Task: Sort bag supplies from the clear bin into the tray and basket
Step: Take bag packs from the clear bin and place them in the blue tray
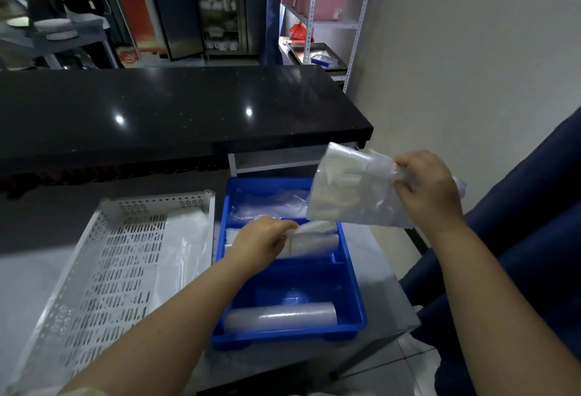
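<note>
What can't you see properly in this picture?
Head view:
Blue plastic tray, far compartment: partly covered by the clear packet of bags in the right hand.
Left hand: fingertips buried in folded white bags.
White perforated basket, near end: cut off by the bottom edge.
Clear bin: not in frame.

The blue tray (352, 301) is smooth, glossy plastic. Left of it, the white basket (110, 270) is matt, perforated plastic. In the tray's nearest compartment, the roll (279, 317) is cloudy film with a soft sheen. The folded bags (314, 243) your left grip (261, 241) pinches in its middle compartment are whitish film. The pack (352, 194) in your right grip (427, 188) is thin, crinkled clear plastic. Behind the tray, the black bench (157, 112) is polished, mirror-glossy.
</note>
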Demonstrator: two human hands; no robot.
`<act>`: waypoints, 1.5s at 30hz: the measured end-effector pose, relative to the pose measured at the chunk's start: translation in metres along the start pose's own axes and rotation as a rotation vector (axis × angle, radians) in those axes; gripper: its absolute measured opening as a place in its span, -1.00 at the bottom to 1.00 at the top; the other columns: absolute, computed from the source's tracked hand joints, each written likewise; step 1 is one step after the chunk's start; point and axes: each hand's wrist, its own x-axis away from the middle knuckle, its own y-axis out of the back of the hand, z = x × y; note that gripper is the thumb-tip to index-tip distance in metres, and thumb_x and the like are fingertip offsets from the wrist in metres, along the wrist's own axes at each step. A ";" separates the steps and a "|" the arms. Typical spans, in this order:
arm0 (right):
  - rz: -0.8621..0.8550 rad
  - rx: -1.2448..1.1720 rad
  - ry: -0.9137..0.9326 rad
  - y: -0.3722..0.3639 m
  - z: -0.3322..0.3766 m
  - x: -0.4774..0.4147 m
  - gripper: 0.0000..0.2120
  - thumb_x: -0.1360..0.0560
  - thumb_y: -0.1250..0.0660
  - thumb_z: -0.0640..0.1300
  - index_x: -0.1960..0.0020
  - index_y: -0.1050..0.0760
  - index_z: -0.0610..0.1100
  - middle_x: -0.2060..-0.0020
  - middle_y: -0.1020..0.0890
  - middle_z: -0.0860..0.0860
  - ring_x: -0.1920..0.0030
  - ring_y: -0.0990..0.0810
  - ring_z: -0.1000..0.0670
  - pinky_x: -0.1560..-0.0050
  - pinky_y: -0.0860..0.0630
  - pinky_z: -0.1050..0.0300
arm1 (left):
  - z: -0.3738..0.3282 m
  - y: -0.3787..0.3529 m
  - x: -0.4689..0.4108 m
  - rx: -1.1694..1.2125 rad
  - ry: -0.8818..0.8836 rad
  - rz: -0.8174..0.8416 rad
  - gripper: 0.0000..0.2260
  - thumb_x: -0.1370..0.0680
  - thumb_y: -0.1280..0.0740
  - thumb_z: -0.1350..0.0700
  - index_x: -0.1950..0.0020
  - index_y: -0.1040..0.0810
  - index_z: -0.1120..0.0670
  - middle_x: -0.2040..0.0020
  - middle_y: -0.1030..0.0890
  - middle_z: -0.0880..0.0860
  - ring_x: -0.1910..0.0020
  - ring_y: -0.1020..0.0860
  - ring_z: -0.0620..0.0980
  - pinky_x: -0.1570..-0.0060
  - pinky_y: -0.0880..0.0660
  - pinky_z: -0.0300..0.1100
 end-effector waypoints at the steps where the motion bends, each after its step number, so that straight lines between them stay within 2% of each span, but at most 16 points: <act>1: 0.008 -0.010 -0.002 -0.006 0.003 0.001 -0.75 -0.39 -0.36 -0.41 -0.05 -0.53 -0.25 0.08 -0.58 -0.16 0.07 -0.52 -0.13 0.00 -0.48 0.03 | 0.003 -0.005 0.002 0.015 0.020 0.044 -0.67 -0.52 -0.32 0.19 -0.25 -0.50 -0.06 -0.02 -0.62 0.03 0.02 -0.54 0.03 0.16 -0.36 -0.24; 4: 0.046 -0.034 -0.012 -0.023 0.013 0.007 -0.76 -0.40 -0.34 -0.38 -0.04 -0.52 -0.21 0.09 -0.58 -0.13 0.10 -0.47 -0.03 0.04 -0.42 0.12 | 0.009 -0.016 0.005 0.059 0.111 0.151 -0.65 -0.56 -0.27 0.14 -0.32 -0.41 -0.12 -0.11 -0.57 0.04 -0.04 -0.52 0.04 0.13 -0.37 -0.24; 7: 0.082 -0.050 -0.038 -0.038 0.021 0.015 -0.76 -0.39 -0.34 -0.35 -0.04 -0.51 -0.18 0.08 -0.58 -0.10 0.09 -0.46 -0.01 0.03 -0.41 0.13 | 0.012 -0.020 0.002 0.023 0.156 0.173 -0.68 -0.56 -0.26 0.13 -0.30 -0.42 -0.07 -0.15 -0.56 0.06 -0.07 -0.51 0.08 0.03 -0.43 -0.12; 12: 0.121 -0.060 -0.057 -0.049 0.035 0.019 -0.77 -0.41 -0.38 -0.36 -0.03 -0.52 -0.17 0.06 -0.58 -0.10 0.07 -0.51 -0.05 0.02 -0.47 0.09 | 0.023 -0.010 0.000 -0.124 0.202 0.022 -0.68 -0.52 -0.33 0.13 -0.27 -0.47 0.00 -0.24 -0.53 0.01 -0.23 -0.44 0.05 -0.20 -0.35 -0.03; 14: 0.154 -0.085 -0.038 -0.051 0.043 0.017 -0.79 -0.43 -0.37 -0.33 -0.03 -0.52 -0.17 0.06 -0.58 -0.09 0.08 -0.51 -0.03 0.03 -0.50 0.08 | 0.029 0.004 0.005 -0.135 0.237 -0.045 -0.65 -0.50 -0.38 0.10 -0.28 -0.49 0.01 -0.23 -0.55 0.02 -0.23 -0.45 0.06 -0.18 -0.37 -0.02; 19: 0.299 -0.174 0.014 -0.062 0.067 0.011 -0.76 -0.42 -0.38 -0.31 -0.05 -0.52 -0.12 0.05 -0.57 -0.02 0.07 -0.48 0.02 0.02 -0.47 0.12 | 0.047 0.050 0.023 -0.109 0.286 -0.229 -0.65 -0.44 -0.45 0.14 -0.21 -0.55 0.10 -0.10 -0.61 0.09 -0.09 -0.52 0.12 -0.06 -0.47 0.02; 24: 0.524 -0.164 0.059 -0.104 0.094 0.019 -0.79 -0.44 -0.32 -0.29 -0.04 -0.50 -0.10 0.06 -0.54 0.00 0.04 -0.49 -0.06 0.09 -0.45 0.01 | 0.047 0.069 0.033 -0.011 0.346 -0.349 -0.69 -0.50 -0.38 0.21 -0.24 -0.52 0.06 -0.05 -0.59 0.01 -0.07 -0.48 0.01 -0.07 -0.36 -0.19; 27: 0.551 -0.138 0.055 -0.126 0.096 0.029 -0.79 -0.45 -0.31 -0.28 -0.06 -0.51 -0.08 0.03 -0.55 0.01 0.01 -0.48 -0.05 0.12 -0.35 0.14 | 0.039 0.065 0.037 0.021 0.305 -0.338 -0.70 -0.51 -0.35 0.25 -0.24 -0.54 0.10 -0.10 -0.60 0.05 -0.12 -0.49 0.04 -0.14 -0.35 -0.18; 30: 0.512 -0.165 0.029 -0.137 0.092 0.031 -0.78 -0.44 -0.33 -0.29 -0.05 -0.52 -0.08 0.03 -0.56 0.00 0.01 -0.48 -0.05 0.09 -0.36 0.14 | 0.026 0.058 0.035 0.042 0.213 -0.320 -0.69 -0.50 -0.40 0.13 -0.24 -0.54 0.10 -0.12 -0.60 0.04 -0.14 -0.49 0.02 -0.17 -0.36 -0.15; 33: 0.523 -0.164 0.036 -0.147 0.092 0.034 -0.78 -0.42 -0.34 -0.30 -0.03 -0.52 -0.09 0.03 -0.58 -0.03 0.01 -0.50 -0.08 0.04 -0.43 0.03 | 0.015 0.043 0.026 -0.012 0.106 -0.173 -0.57 -0.42 -0.46 0.00 -0.26 -0.54 0.08 -0.14 -0.59 0.04 -0.13 -0.50 0.03 -0.15 -0.38 -0.08; 35: 0.526 -0.159 0.044 -0.155 0.093 0.037 -0.79 -0.41 -0.35 -0.29 -0.02 -0.53 -0.10 0.03 -0.58 -0.04 0.01 -0.50 -0.09 0.04 -0.38 0.06 | 0.010 0.030 0.020 -0.067 0.131 -0.037 -0.52 -0.41 -0.45 -0.03 -0.30 -0.50 0.03 -0.19 -0.56 0.01 -0.18 -0.46 0.04 -0.19 -0.34 -0.06; 37: 0.520 -0.141 0.058 -0.162 0.092 0.040 -0.81 -0.40 -0.35 -0.29 0.01 -0.53 -0.12 0.06 -0.59 -0.05 0.03 -0.50 -0.10 0.07 -0.33 0.09 | 0.013 0.019 0.014 -0.097 0.184 0.033 -0.57 -0.45 -0.40 0.04 -0.32 -0.46 -0.01 -0.20 -0.53 -0.01 -0.21 -0.42 0.02 -0.18 -0.29 -0.09; 41: 0.478 -0.083 0.070 -0.172 0.091 0.036 -0.81 -0.36 -0.40 -0.29 0.07 -0.52 -0.12 0.13 -0.58 -0.06 0.11 -0.51 -0.13 0.09 -0.34 0.07 | 0.025 0.013 -0.001 -0.126 0.235 0.025 -0.69 -0.47 -0.29 0.21 -0.20 -0.52 0.03 -0.10 -0.55 0.01 -0.08 -0.43 0.06 -0.06 -0.31 -0.11; 45: 0.556 -0.049 0.142 -0.177 0.088 0.036 -0.70 -0.34 -0.46 -0.20 -0.04 -0.52 -0.08 0.03 -0.58 -0.04 0.02 -0.50 -0.11 -0.03 -0.39 0.04 | 0.036 0.007 -0.009 -0.145 0.246 0.064 -0.74 -0.48 -0.25 0.23 -0.15 -0.53 0.05 -0.04 -0.57 0.04 -0.02 -0.44 0.08 0.03 -0.31 -0.12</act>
